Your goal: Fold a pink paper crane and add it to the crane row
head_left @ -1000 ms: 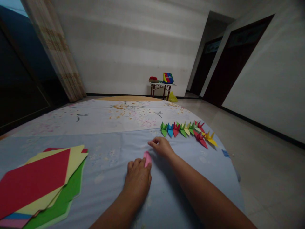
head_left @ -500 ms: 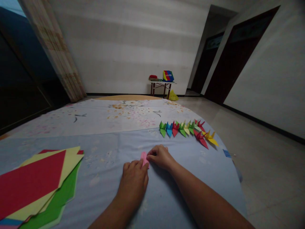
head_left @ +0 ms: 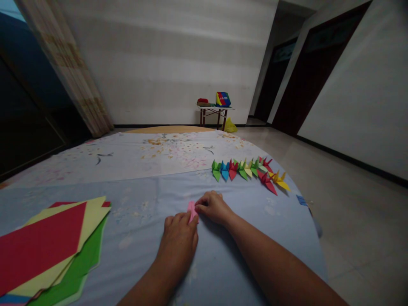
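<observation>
A small folded pink paper (head_left: 191, 211) lies on the blue cloth (head_left: 143, 204) in front of me. My left hand (head_left: 179, 242) rests palm down on it, fingers pressing its near end. My right hand (head_left: 213, 207) pinches the paper's far end with curled fingers. Most of the pink paper is hidden under the two hands. Beyond my right hand, a row of several folded paper cranes (head_left: 247, 170) in green, blue, red and yellow stands on the cloth.
A stack of coloured paper sheets (head_left: 47, 246), red on top over yellow and green, lies at the left. A small blue scrap (head_left: 301, 199) sits near the cloth's right edge. A little table (head_left: 214, 114) with a colourful box stands at the far wall.
My right hand has drawn back from beyond the pink paper and closed on its far end. The left hand has stayed on the paper.
</observation>
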Tool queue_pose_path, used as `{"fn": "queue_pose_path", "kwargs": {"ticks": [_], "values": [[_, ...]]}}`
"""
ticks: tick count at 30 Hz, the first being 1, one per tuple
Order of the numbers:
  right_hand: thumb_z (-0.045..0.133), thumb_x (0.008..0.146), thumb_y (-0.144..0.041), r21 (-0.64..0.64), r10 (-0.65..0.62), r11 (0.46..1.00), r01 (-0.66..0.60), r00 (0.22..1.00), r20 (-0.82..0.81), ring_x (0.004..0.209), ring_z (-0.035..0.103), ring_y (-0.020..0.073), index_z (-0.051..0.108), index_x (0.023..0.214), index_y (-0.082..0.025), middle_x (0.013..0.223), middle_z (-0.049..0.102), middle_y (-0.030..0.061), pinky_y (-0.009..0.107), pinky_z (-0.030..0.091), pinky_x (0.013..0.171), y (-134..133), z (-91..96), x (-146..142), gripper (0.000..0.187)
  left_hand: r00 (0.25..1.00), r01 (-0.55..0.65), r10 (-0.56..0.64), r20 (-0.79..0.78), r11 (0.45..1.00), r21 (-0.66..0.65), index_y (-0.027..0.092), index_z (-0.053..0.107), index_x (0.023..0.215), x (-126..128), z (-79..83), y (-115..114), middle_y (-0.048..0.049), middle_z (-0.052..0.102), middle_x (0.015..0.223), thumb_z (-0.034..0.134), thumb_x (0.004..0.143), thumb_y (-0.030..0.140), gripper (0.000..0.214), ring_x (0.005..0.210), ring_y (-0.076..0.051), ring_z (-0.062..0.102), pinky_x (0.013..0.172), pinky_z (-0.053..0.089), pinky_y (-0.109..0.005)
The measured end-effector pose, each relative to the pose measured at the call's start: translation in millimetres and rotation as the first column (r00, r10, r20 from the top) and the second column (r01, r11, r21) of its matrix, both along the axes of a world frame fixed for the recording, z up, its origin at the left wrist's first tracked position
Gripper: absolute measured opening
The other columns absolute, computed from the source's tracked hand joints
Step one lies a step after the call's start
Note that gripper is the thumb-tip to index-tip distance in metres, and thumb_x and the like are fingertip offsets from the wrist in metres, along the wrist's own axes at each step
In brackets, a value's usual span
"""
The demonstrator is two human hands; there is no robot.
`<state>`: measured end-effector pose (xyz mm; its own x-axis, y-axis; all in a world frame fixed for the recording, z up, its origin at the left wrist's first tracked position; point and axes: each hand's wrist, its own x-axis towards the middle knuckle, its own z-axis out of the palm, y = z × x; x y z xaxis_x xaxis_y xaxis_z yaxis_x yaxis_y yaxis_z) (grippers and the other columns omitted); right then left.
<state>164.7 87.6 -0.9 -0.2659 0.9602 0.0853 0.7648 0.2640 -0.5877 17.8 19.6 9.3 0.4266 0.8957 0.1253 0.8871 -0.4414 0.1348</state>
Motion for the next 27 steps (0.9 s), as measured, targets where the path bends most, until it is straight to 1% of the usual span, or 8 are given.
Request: {"fn": "queue_pose_path", "kwargs": {"ticks": [4,9,13,19,24,27], "values": [[0.055,0.076,-0.029,0.055,-0.039,0.998,0.038,0.999,0.018,0.087,0.053,0.0185,0.072,0.074,-0.025,0.075,0.069,0.0002,0.030,0.027,0.079,0,-2.4,-1,0.018,1.000,-0.002,0.002,0.007,1.000,0.016,0.019,0.054,0.120,0,-2.6,-1,-0.0118,0.058,0.118,0.042,0.084,0.018,0.038,0.106,-0.025,0.050,0.091,0.030,-0.041],[0.058,0.075,-0.029,0.047,-0.017,0.999,0.018,1.000,-0.018,0.086,0.053,0.0175,0.072,0.075,-0.026,0.076,0.069,-0.0009,0.030,0.027,0.082,1,-6.0,-3,0.014,1.000,-0.003,0.003,0.019,1.000,0.014,0.020,0.054,0.120,1,-4.7,0,-0.0104,0.057,0.120,0.043,0.082,0.016,0.040,0.108,-0.024,0.048,0.092,0.029,-0.041],[0.059,0.075,-0.027,0.029,-0.018,0.999,0.018,1.000,-0.001,0.088,0.053,0.0175,0.072,0.078,-0.025,0.079,0.069,-0.0002,0.030,0.027,0.082,1,-5.4,-5,0.013,1.000,-0.002,0.002,0.022,1.000,-0.016,0.019,0.055,0.118,1,-2.8,1,-0.0104,0.056,0.123,0.043,0.081,0.015,0.039,0.109,-0.025,0.047,0.092,0.030,-0.041],[0.062,0.074,-0.030,0.068,-0.025,0.997,0.024,1.000,0.008,0.090,0.051,0.0180,0.071,0.080,-0.026,0.082,0.067,0.0003,0.031,0.027,0.081,0,-4.8,-4,0.011,0.999,-0.008,0.008,0.031,1.000,-0.011,0.020,0.054,0.119,1,-1.3,-1,-0.0107,0.053,0.127,0.043,0.081,0.016,0.040,0.110,-0.025,0.047,0.092,0.030,-0.040],[0.063,0.074,-0.032,0.072,-0.026,0.997,0.023,0.998,0.052,0.091,0.051,0.0187,0.071,0.080,-0.028,0.082,0.067,0.0005,0.031,0.027,0.080,2,-6.5,-4,0.011,0.999,0.029,-0.026,0.047,0.998,-0.051,0.024,0.056,0.117,-4,5.1,3,-0.0077,0.058,0.120,0.040,0.084,0.018,0.037,0.108,-0.023,0.049,0.089,0.031,-0.039],[0.063,0.074,-0.033,0.077,-0.047,0.996,0.043,0.997,0.055,0.089,0.051,0.0182,0.071,0.081,-0.027,0.082,0.067,0.0006,0.031,0.027,0.080,2,-6.9,-3,0.011,0.998,0.062,-0.059,0.039,0.993,-0.096,0.028,0.054,0.119,-9,11.0,5,-0.0061,0.058,0.122,0.040,0.084,0.020,0.039,0.113,-0.023,0.047,0.090,0.031,-0.042]]}}
